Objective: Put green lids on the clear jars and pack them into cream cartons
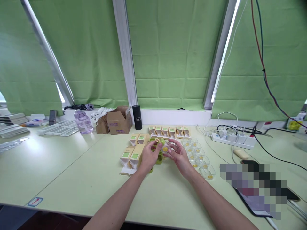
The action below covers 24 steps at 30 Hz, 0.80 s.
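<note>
Over the middle of the table, my left hand point(149, 157) pinches a small light-green piece point(162, 141) with a pale loop or strap. My right hand point(179, 157) has its fingers round a small clear plastic container point(165, 149) with a yellow spot, close against the green piece. Whether the two parts touch I cannot tell. Beneath my hands are green compartment-like holders point(159, 159), partly hidden. Several similar clear containers with yellow spots point(207, 172) stand in rows to the right. Open cream boxes with green labels point(135, 156) stand left of my hands.
More open cream boxes point(165, 131) line up behind my hands. Farther back are a cardboard carton point(119, 121), a black cylinder point(137, 117) and a purple bottle point(83, 122). At right lie a power strip point(233, 140) with cables and a tablet-like device point(257, 199).
</note>
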Tool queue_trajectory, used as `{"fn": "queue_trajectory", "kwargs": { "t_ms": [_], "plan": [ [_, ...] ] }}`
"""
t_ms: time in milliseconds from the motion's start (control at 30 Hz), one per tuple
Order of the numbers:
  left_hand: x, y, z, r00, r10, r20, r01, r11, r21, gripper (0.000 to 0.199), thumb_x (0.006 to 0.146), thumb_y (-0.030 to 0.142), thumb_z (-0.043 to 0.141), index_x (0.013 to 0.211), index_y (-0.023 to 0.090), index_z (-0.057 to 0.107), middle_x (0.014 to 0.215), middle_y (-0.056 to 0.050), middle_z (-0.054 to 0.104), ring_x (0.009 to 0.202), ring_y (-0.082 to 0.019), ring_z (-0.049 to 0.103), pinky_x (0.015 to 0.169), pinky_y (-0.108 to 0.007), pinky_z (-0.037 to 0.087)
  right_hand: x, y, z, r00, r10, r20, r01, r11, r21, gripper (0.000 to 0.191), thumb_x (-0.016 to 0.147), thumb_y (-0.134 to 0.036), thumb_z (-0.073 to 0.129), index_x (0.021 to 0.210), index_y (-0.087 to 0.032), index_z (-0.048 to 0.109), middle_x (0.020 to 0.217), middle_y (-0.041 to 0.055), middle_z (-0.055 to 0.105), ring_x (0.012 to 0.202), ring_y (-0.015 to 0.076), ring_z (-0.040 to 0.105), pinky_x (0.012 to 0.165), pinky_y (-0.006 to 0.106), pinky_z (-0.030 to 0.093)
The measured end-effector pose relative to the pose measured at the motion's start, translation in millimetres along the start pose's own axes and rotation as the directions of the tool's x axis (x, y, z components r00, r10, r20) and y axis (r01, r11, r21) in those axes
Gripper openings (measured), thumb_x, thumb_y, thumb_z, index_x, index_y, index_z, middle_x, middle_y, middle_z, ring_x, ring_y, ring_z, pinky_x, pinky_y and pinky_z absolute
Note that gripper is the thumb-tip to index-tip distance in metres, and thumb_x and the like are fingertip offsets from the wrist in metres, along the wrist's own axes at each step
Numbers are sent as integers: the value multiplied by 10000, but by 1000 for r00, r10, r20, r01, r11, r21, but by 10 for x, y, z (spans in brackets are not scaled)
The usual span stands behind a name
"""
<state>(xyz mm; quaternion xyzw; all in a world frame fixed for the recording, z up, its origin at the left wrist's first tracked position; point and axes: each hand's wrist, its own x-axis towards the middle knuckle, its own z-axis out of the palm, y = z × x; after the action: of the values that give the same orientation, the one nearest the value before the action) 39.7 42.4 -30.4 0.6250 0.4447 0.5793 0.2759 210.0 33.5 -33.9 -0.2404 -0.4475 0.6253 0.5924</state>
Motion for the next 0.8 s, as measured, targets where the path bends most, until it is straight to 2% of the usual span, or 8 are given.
{"fn": "queue_trajectory", "kwargs": {
  "t_ms": [267,567,800],
  "plan": [
    [16,-49,-10,996,84,1,-84,994,64,445,963,590,656,1031,171,789,1038,-96,769,1007,-254,703,884,-341,548,49,35,-46,998,-42,51,49,988,-144,575,718,-421,948,1196,-283,662,1081,24,703,923,188,710,833,352,631],
    [7,59,-37,990,138,13,-138,977,165,423,970,574,649,1024,180,795,1043,-113,757,1020,-268,693,912,-385,543,88,52,-93,988,-99,120,125,964,-233,603,735,-449,932,1242,-290,648,1009,12,663,815,155,690,768,314,597],
    [-10,104,-56,986,166,19,-166,964,208,404,982,556,642,1042,181,778,1032,-106,741,1001,-261,679,903,-396,538,57,35,-78,984,-95,153,136,948,-286,588,795,-458,881,1305,-311,627,1075,29,651,871,168,681,797,324,574]
  ]
}}
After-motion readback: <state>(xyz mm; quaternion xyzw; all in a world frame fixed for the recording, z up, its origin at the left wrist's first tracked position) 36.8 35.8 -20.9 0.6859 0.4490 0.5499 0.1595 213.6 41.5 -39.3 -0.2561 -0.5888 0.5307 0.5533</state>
